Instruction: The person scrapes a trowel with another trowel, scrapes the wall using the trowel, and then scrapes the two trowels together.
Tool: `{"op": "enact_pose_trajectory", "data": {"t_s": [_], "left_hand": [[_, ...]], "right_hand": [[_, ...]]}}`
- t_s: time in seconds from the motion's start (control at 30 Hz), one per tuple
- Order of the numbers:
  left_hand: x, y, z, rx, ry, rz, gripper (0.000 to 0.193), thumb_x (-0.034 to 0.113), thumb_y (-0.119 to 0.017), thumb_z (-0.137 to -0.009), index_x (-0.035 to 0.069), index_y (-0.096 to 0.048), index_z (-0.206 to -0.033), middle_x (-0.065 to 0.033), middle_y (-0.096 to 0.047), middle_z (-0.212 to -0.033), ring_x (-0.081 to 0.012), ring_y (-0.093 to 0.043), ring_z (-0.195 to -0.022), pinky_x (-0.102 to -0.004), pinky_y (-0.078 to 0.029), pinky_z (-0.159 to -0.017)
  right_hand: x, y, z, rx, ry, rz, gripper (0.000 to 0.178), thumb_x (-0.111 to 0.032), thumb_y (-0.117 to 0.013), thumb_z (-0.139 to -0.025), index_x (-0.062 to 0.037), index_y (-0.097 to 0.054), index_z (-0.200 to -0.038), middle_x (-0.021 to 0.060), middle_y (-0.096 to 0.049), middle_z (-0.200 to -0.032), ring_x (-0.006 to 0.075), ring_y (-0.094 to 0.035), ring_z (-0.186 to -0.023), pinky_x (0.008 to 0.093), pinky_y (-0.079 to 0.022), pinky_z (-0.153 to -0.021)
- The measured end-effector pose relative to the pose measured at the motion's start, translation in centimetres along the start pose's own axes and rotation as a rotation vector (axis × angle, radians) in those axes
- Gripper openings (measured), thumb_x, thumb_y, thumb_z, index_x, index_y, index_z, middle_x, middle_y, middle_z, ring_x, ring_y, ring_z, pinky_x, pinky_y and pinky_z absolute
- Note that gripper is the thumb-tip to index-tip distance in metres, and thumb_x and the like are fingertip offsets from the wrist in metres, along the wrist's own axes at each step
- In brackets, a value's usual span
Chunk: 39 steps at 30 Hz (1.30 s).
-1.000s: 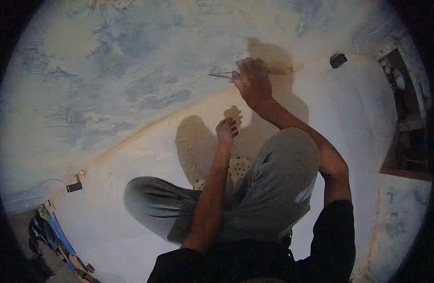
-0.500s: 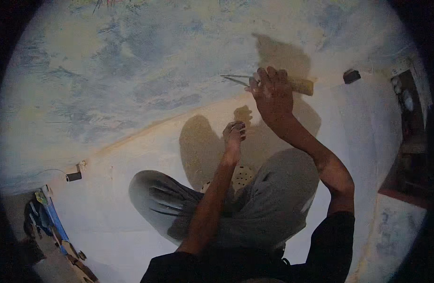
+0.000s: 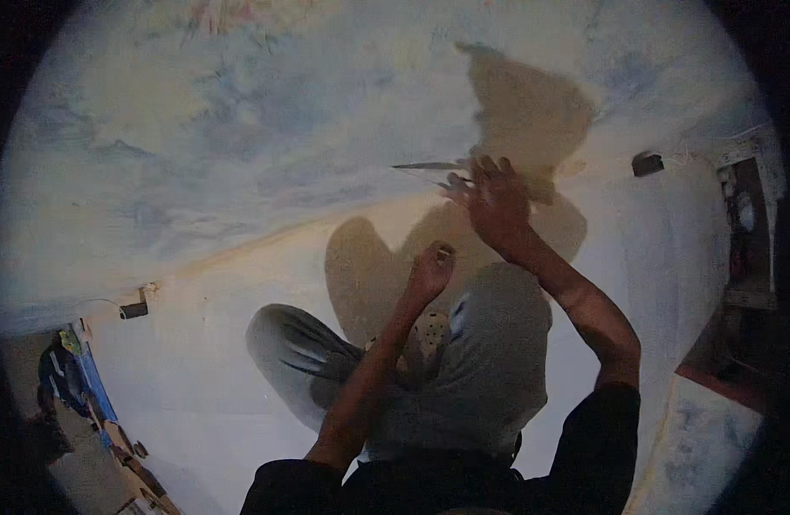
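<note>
My right hand (image 3: 498,206) is raised in front of me at the edge of a mottled blue and cream surface (image 3: 266,172). Its fingers are bent around a thin tool with two pointed prongs (image 3: 425,166), which stick out to the left. The tool's other end is behind the hand, so its exact kind is unclear. Lower and to the left, my left hand (image 3: 432,268) is curled closed above my crossed legs. Whatever may be inside its fingers is too small and dark to make out. Shadows of both arms fall on the surfaces ahead.
A pale sheet-like surface (image 3: 197,378) lies around my legs. Small dark boxes stand at its far edge, one right (image 3: 648,165) and one left (image 3: 134,307) with a thin wire. Dark and blue items (image 3: 64,369) fill the left rim. A cream dotted item (image 3: 431,330) shows between my legs.
My right hand has come slightly lower, its fingers a little more spread, with the prongs still pointing left. My left hand has dropped a bit and turned, its fingers curled in. The view has shifted slightly.
</note>
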<state>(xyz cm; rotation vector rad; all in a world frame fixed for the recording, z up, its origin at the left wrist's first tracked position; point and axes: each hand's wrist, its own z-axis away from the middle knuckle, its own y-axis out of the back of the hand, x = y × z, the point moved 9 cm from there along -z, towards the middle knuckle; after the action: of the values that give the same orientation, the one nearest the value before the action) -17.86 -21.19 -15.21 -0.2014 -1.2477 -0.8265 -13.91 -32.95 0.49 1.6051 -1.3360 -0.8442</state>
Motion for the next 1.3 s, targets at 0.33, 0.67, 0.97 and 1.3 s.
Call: {"op": "enact_pose_trajectory", "data": {"t_s": [0.33,0.67,0.97,1.3], "left_hand": [[3.9,1.2,3.2,0.148,-0.021,0.088,0.028,0.017,-0.055,-0.092,-0.002,-0.055,-0.113,-0.0183,-0.064,-0.097,-0.0277,-0.067,-0.076,-0.0370,-0.053,-0.071],[5.8,-1.2,3.5,0.030,0.082,0.067,0.031,0.019,-0.050,-0.095,0.000,-0.053,-0.119,-0.0187,-0.062,-0.108,-0.0300,-0.064,-0.094,-0.0406,-0.051,-0.081],[5.3,0.6,3.4,0.133,0.026,0.105,0.029,0.018,-0.052,-0.091,-0.003,-0.056,-0.112,-0.0220,-0.064,-0.099,-0.0332,-0.065,-0.089,-0.0404,-0.051,-0.078],[5.2,-0.4,3.0,0.093,0.072,0.086,0.027,0.018,-0.052,-0.096,0.003,-0.053,-0.118,-0.0208,-0.062,-0.110,-0.0306,-0.065,-0.095,-0.0411,-0.052,-0.078]], "right_hand": [[-0.6,3.3,0.5,0.067,0.063,0.206,0.032,-0.032,-0.063,-0.086,-0.0129,-0.064,-0.112,0.0196,-0.061,-0.107,0.0358,-0.059,-0.100,0.0507,-0.045,-0.079],[-1.4,-0.3,-0.6,0.096,0.053,0.224,0.030,-0.038,-0.065,-0.084,-0.0115,-0.071,-0.095,0.0197,-0.065,-0.107,0.0328,-0.064,-0.096,0.0464,-0.050,-0.076],[-1.3,3.1,0.7,0.202,-0.005,0.221,0.022,-0.032,-0.070,-0.081,-0.0159,-0.069,-0.096,0.0129,-0.064,-0.101,0.0313,-0.063,-0.089,0.0427,-0.047,-0.067],[-1.4,2.7,1.1,0.265,-0.003,0.260,0.020,-0.033,-0.068,-0.082,-0.0163,-0.069,-0.093,0.0122,-0.065,-0.096,0.0297,-0.064,-0.086,0.0426,-0.048,-0.067]]}}
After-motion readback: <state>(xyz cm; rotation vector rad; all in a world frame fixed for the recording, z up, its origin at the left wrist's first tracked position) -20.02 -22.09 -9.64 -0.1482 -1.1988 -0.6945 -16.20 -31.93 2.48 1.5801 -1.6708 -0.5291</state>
